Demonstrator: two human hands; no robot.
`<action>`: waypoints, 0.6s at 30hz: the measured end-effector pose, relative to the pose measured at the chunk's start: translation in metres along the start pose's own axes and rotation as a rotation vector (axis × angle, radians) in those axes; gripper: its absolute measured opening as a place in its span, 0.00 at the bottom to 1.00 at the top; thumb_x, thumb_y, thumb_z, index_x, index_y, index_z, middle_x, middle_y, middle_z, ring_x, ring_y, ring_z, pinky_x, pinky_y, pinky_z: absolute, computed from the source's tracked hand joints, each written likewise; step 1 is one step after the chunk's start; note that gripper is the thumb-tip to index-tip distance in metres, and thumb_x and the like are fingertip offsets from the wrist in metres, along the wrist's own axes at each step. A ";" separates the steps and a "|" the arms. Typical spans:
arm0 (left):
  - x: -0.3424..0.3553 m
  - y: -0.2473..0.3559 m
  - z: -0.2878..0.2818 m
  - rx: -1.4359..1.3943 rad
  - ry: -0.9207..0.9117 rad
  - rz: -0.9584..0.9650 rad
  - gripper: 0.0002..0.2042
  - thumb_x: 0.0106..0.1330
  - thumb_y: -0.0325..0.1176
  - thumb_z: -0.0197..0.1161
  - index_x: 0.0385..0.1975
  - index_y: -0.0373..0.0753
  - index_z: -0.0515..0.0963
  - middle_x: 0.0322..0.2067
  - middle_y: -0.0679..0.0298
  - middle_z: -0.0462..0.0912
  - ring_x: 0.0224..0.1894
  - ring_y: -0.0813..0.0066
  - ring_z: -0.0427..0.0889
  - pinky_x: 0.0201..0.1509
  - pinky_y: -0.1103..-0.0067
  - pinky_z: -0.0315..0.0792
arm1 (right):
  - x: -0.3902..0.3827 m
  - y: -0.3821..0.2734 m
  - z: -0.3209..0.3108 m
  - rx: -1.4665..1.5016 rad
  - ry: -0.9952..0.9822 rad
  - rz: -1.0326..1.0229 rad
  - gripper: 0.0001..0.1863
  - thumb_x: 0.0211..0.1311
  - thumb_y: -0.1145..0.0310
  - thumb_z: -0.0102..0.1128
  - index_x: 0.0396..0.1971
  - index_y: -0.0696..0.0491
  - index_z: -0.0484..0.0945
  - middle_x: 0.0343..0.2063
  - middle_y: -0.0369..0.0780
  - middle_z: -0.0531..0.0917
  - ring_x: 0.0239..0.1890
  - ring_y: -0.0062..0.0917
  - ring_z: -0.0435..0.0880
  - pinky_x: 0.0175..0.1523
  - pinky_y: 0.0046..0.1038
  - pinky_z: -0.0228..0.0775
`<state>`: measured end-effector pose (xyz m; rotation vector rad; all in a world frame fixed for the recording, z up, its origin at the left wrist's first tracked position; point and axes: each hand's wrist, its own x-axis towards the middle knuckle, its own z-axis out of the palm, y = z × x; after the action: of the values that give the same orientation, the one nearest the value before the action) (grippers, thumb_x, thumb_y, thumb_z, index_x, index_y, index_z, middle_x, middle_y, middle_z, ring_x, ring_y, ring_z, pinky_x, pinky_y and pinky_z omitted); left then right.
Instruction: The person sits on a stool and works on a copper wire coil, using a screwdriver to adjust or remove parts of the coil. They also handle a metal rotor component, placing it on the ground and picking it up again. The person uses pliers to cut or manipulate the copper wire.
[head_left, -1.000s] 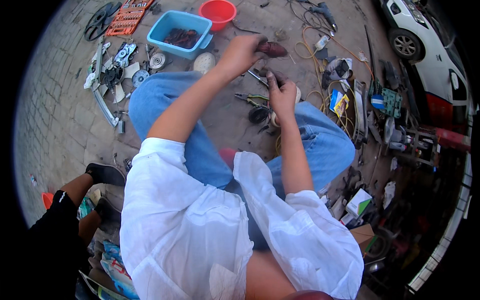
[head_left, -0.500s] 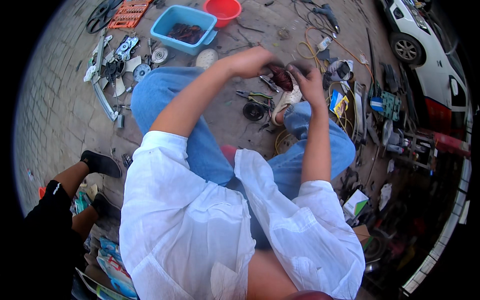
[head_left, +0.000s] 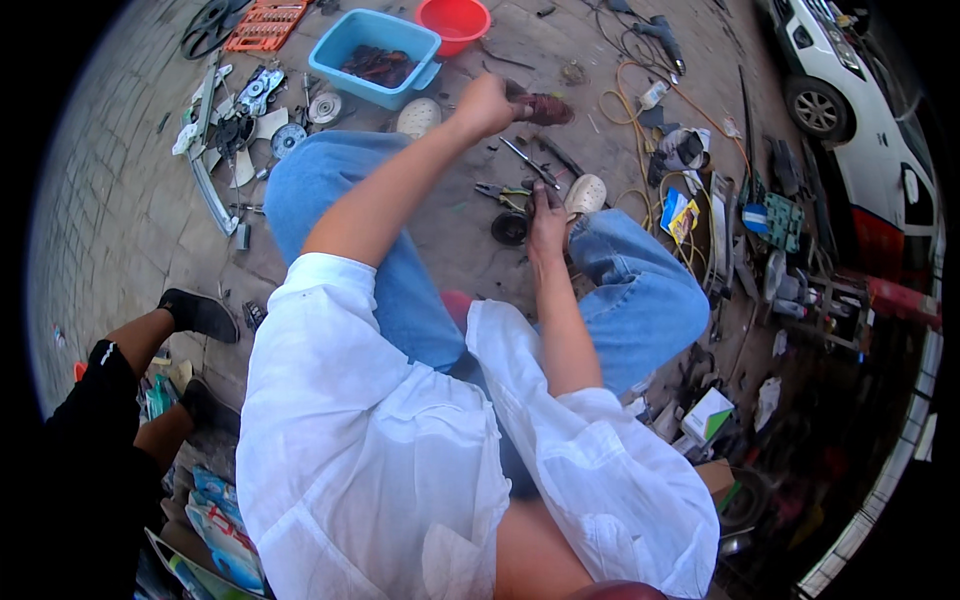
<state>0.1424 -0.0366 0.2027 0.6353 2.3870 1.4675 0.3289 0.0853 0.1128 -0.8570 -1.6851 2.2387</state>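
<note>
Brown hammer head (head_left: 543,108) in left hand (head_left: 483,103), paving around

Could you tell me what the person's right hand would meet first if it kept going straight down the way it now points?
Probably the small black round part on the paved ground: the right hand points down beside it, with pliers just beyond. Depth is hard to judge.

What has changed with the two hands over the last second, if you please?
The left hand swung down beside the right, then rose again, fist shut on a dark reddish part. The right hand sank onto the small black round part. The blue tub stayed put.
</note>
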 end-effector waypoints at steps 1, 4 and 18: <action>-0.005 0.005 0.001 0.070 0.018 0.022 0.13 0.52 0.32 0.67 0.35 0.32 0.81 0.29 0.51 0.82 0.33 0.59 0.81 0.41 0.71 0.72 | -0.006 -0.002 0.001 -0.145 0.016 -0.079 0.13 0.63 0.62 0.57 0.36 0.58 0.79 0.23 0.31 0.75 0.25 0.14 0.68 0.30 0.18 0.58; -0.012 0.013 0.005 0.168 0.084 0.116 0.10 0.52 0.30 0.64 0.32 0.34 0.80 0.31 0.48 0.81 0.37 0.50 0.80 0.41 0.66 0.73 | -0.025 -0.046 0.024 -0.511 0.009 -0.267 0.15 0.63 0.63 0.56 0.33 0.62 0.80 0.26 0.38 0.82 0.29 0.19 0.75 0.37 0.23 0.66; -0.011 0.034 -0.015 0.088 -0.476 0.595 0.15 0.53 0.25 0.60 0.43 0.39 0.77 0.35 0.52 0.81 0.40 0.55 0.79 0.43 0.67 0.72 | 0.010 -0.174 0.013 -0.766 -0.221 -0.424 0.14 0.57 0.64 0.64 0.31 0.63 0.81 0.23 0.39 0.83 0.26 0.17 0.75 0.33 0.22 0.68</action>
<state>0.1530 -0.0405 0.2401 1.6164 1.9744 1.2068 0.2837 0.1359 0.2742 -0.3071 -2.5894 1.4379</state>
